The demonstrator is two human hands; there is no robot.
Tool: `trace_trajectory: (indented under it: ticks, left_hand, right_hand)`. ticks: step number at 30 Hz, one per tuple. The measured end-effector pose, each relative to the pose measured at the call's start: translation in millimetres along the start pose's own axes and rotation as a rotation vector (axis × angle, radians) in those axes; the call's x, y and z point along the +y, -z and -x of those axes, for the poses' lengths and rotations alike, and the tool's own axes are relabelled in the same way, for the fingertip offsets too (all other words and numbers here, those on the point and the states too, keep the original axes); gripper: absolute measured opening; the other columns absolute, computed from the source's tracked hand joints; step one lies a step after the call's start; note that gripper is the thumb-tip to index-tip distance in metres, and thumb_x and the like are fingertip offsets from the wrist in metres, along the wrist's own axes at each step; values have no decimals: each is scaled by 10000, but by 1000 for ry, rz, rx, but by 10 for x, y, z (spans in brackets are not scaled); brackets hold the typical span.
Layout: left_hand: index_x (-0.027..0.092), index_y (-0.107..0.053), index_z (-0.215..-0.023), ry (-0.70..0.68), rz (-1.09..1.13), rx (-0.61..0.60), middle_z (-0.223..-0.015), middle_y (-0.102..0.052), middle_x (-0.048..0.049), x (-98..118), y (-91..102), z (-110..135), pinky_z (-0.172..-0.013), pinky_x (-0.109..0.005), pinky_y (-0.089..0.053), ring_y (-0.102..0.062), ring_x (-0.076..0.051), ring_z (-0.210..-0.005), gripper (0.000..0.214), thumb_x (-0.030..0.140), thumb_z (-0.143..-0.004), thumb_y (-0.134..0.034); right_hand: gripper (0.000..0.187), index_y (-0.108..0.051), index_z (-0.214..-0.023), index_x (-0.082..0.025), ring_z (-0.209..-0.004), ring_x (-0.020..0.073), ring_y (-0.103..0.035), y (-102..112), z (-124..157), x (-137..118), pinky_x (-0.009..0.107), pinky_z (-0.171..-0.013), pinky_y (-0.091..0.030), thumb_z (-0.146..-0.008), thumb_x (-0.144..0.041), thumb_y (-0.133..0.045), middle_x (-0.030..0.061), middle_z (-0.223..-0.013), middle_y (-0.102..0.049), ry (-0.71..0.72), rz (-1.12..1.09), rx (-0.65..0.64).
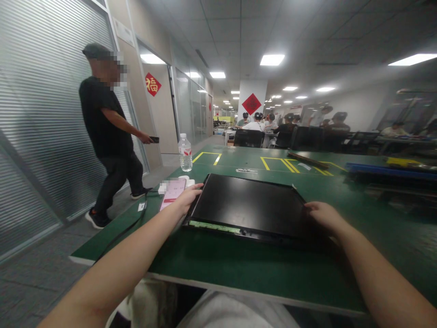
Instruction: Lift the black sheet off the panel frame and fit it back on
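A black display panel (pixel 251 200) with a green circuit strip (pixel 214 227) along its near edge is on or just above the green table (pixel 259 269). My left hand (pixel 191 199) grips its left edge, fingers partly hidden by the frame. On the opposite side, my right hand (pixel 322 216) is closed on the right edge, thumb on top and the other fingers underneath out of sight. A phone with a pink screen (pixel 173 191) lies beside my left hand, next to a white object (pixel 190 181) I cannot make out.
A water bottle (pixel 185 154) stands near the table's left edge, with a black cable (pixel 131 223) below it. Yellow tape marks (pixel 290 165), a dark strip (pixel 309 159) and stacked blue parts (pixel 382 172) lie beyond. A person (pixel 109 123) walks on the left; others sit farther back.
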State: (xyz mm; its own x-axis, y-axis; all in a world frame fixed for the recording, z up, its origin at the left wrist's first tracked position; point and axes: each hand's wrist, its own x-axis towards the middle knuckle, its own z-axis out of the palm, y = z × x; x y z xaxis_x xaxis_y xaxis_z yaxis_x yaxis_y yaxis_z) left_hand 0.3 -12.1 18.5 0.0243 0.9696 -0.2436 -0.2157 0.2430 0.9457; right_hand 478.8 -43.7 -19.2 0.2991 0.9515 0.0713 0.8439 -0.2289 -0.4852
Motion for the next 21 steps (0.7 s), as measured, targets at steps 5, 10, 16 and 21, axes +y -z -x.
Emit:
trace_trajectory:
  ticks: [5, 10, 16, 21]
  left_hand:
    - [201, -461, -1360, -7, 38, -8, -638, -698, 3, -14, 9, -11, -463, -269, -552, -667, -174, -467, 637, 79, -786, -709]
    - [166, -560, -1275, -18, 45, -46, -672, -730, -30, -4, 7, 19, -503, -275, -578, -692, -178, -509, 521, 109, -787, -732]
    - [120, -701, -1048, -23, 59, -122, -659, -739, -50, -2, -30, 28, -491, -232, -566, -692, -160, -506, 272, 17, -804, -641]
    - [113, -719, -982, -1, 42, -68, -618, -725, -39, 28, -93, 84, -455, -210, -542, -664, -140, -456, 317, -56, -779, -544]
  right_hand:
    - [370, -774, -989, -199, -883, 227, -681, -11, -5, 11, 268, -774, -498, -657, -123, -631, 73, -909, -740, 0, -7, -12]
    - [363, -774, -999, -199, -915, 239, -677, -11, 4, -7, 282, -804, -499, -673, -139, -627, 80, -925, -739, -22, -13, -13]
    - [371, -771, -1000, -202, -917, 229, -677, 2, 21, -26, 273, -800, -495, -672, -126, -613, 74, -935, -737, -36, -9, -20]
    - [398, -767, -1017, -185, -906, 226, -681, 3, 19, -11, 276, -799, -498, -668, -107, -590, 85, -961, -739, -29, -15, -26]
